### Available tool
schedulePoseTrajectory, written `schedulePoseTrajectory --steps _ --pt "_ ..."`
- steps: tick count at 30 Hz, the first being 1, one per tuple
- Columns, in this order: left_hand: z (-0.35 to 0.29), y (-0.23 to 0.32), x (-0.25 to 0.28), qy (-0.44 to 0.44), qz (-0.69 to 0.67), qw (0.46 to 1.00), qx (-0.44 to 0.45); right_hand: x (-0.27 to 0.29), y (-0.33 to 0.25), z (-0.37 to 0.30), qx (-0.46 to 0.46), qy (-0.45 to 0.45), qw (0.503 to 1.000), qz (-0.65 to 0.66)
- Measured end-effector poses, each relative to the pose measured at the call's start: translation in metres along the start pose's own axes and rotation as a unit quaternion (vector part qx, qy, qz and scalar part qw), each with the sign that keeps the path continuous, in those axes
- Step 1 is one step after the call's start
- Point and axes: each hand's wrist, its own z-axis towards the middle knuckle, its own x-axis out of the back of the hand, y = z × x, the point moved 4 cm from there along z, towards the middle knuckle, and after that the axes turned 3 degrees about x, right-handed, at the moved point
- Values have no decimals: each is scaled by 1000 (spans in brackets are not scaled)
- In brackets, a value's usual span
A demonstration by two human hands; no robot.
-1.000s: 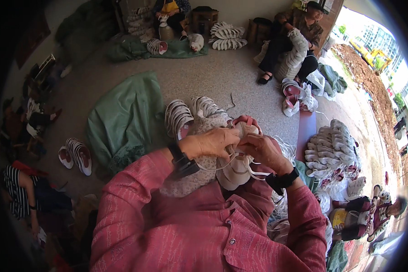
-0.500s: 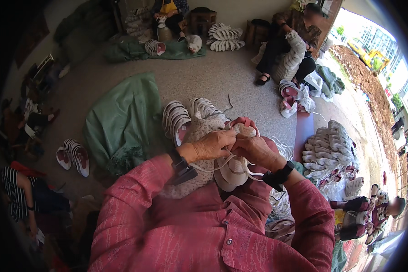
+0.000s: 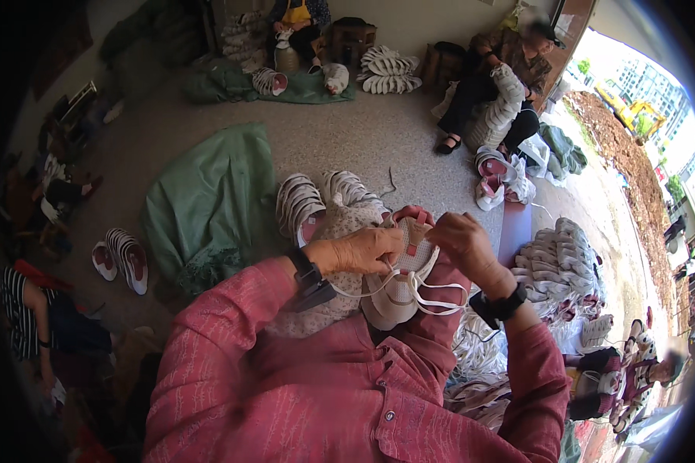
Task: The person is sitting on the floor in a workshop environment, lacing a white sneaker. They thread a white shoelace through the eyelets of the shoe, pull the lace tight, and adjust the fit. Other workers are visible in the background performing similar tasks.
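Note:
A beige mesh sneaker (image 3: 388,302) with a dark red lining rests on my lap, its toe toward me. White laces (image 3: 442,299) run through it, with a loose loop hanging on its right side. My left hand (image 3: 357,251) is closed in a pinch on the lace at the shoe's left edge. Beside the tongue (image 3: 415,234), my right hand (image 3: 466,245) is lifted off the shoe to the right, fingers bent together; what they hold, if anything, is hidden. A patterned cloth bundle (image 3: 340,231) lies across my left thigh, under my left forearm.
Nested rows of shoes (image 3: 300,202) stand on the floor ahead of me. A green sheet (image 3: 208,201) spreads to the left. At right are a pile of shoes (image 3: 557,262) and a heap of white laces (image 3: 479,347). Several people sit around, one with stacked shoes (image 3: 506,96) at far right.
My right hand has moved from the tongue, where both hands met, up and to the right. The tongue and the lace loop now show more fully. My left hand stays by the shoe.

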Motion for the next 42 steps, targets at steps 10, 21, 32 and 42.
schedulePoseTrajectory --steps 10,21,32,42 --pt "-8 -6 -7 60 19 998 -7 -48 -36 6 87 -35 995 40" --pt "-7 -3 -1 22 39 999 22 0 21 11 90 1 942 -324" --pt "4 13 -19 104 94 988 70 8 14 -41 -152 69 984 67" --pt "-8 7 -19 163 -109 980 24 -45 -56 -33 -58 -2 993 107"
